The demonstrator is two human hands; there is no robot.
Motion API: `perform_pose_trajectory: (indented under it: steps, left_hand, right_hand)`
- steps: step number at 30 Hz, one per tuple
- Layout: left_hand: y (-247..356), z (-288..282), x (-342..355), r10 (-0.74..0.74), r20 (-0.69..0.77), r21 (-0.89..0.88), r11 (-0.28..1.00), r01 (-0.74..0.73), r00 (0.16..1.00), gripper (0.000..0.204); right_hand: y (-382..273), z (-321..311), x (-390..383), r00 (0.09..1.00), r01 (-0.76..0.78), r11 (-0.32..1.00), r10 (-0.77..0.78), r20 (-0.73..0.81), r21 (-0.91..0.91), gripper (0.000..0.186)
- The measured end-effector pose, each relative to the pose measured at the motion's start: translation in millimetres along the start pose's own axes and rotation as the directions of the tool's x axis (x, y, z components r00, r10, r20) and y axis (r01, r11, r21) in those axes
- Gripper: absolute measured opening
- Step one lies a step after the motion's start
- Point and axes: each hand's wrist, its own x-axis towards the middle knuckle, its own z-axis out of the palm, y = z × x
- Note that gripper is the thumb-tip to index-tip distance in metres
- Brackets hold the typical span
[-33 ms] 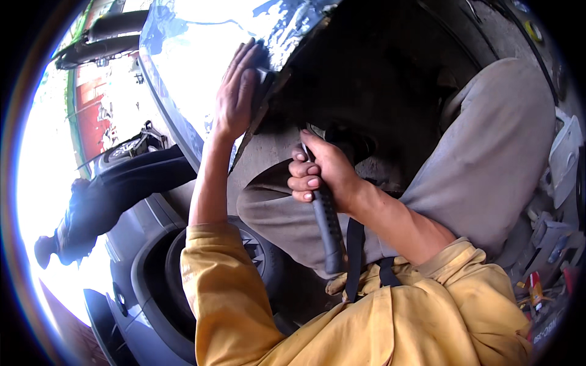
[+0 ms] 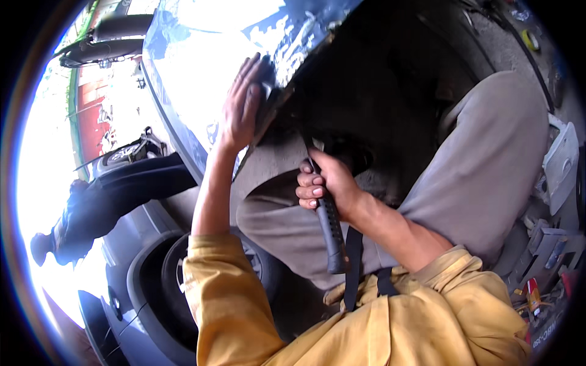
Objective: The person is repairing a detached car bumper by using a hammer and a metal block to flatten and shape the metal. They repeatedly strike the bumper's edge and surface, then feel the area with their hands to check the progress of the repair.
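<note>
My left hand (image 2: 239, 113) lies with its fingers stretched along the shiny, reflective car body panel (image 2: 201, 73), close to its lower right edge. A dark patch shows beside its fingers; I cannot tell whether it is a separate thing or a reflection. My right hand (image 2: 332, 183) is wrapped round the black, dimpled grip of a hand tool (image 2: 331, 235). The butt of the grip points down toward my lap. The tool's far end disappears into the dark space beneath the panel, so its kind does not show.
My bent knee (image 2: 488, 134) rises at the right. A grey car (image 2: 143, 256) with its wheel stands at lower left, near a person in dark clothes (image 2: 116, 195). A white plastic piece (image 2: 560, 161), a roll of yellow tape (image 2: 530, 40) and clutter lie along the right.
The whole picture has shifted slightly, with hands, panel and knee sitting a little lower. Both hands keep their places on the panel and the grip.
</note>
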Motion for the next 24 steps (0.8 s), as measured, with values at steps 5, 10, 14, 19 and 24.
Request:
perform_pose_trajectory:
  steps: [5,10,14,19,24]
  left_hand:
    - [-2.0,0.5,-7.0,0.112,-0.006,0.001,0.994,-0.112,0.994,0.043]
    - [-9.6,0.8,-2.0,0.083,0.013,0.031,0.996,-0.083,0.996,0.043]
    - [-4.5,9.3,0.3,0.045,-0.018,0.048,0.998,-0.044,0.999,0.044]
    - [-0.1,16.4,16.2,0.059,-0.011,0.013,0.998,-0.059,0.998,0.042]
    - [8.1,11.5,18.8,0.068,0.029,0.053,0.996,-0.069,0.997,0.044]
  right_hand:
    - [9.1,9.9,3.1,0.986,0.092,0.979,-0.065,-0.151,0.18,0.032]
    - [11.5,12.2,-0.7,1.0,0.016,1.0,-0.016,0.015,-0.024,0.037]
    - [-0.3,6.3,8.9,0.943,0.258,0.956,-0.217,-0.252,0.14,0.035]
    - [13.9,31.9,-3.1,0.976,0.214,0.975,-0.211,-0.045,0.062,0.037]
    - [-2.3,11.4,8.2,0.93,0.321,0.917,-0.259,-0.259,0.235,0.033]
